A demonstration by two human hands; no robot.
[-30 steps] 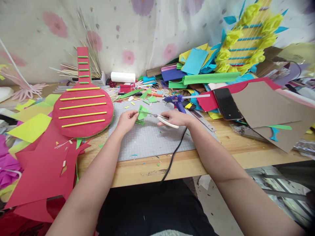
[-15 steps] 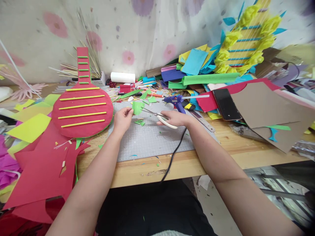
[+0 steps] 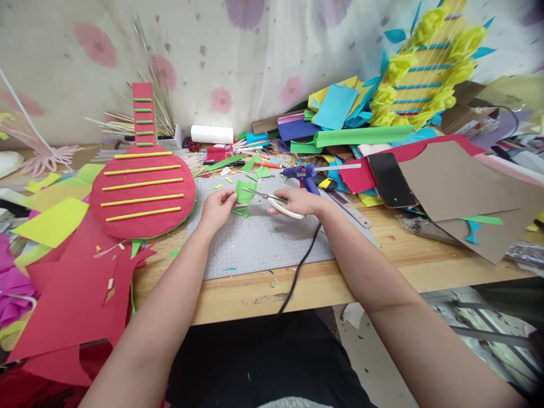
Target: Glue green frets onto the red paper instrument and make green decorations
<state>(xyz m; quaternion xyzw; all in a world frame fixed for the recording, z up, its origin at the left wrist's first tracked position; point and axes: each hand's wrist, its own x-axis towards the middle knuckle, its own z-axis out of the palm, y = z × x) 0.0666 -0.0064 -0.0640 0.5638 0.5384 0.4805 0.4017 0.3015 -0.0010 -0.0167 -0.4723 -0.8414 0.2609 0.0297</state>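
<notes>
Between thumb and fingers, my left hand (image 3: 217, 208) pinches a small piece of green paper (image 3: 245, 194) above the grey cutting mat (image 3: 255, 249). My right hand (image 3: 300, 203) is closed round the white handles of a pair of scissors (image 3: 285, 211). The scissor blades point left and lie across the green paper; whether they are parted is too small to tell. Small green scraps (image 3: 241, 213) lie on the mat just under the paper. Behind my right hand rests a purple glue gun (image 3: 302, 173) with a glue stick in its back.
At left lies a red paper guitar shape (image 3: 142, 187) with yellow and green strips, beside red paper sheets (image 3: 80, 283). A black phone (image 3: 391, 180) and brown cardboard (image 3: 459, 181) are at right. A black cable (image 3: 300, 269) crosses the mat's front edge.
My left hand has moved a little to the right and down with the green paper, which now turns at a different angle. The scissors have shifted slightly left, their blades further across the paper.
</notes>
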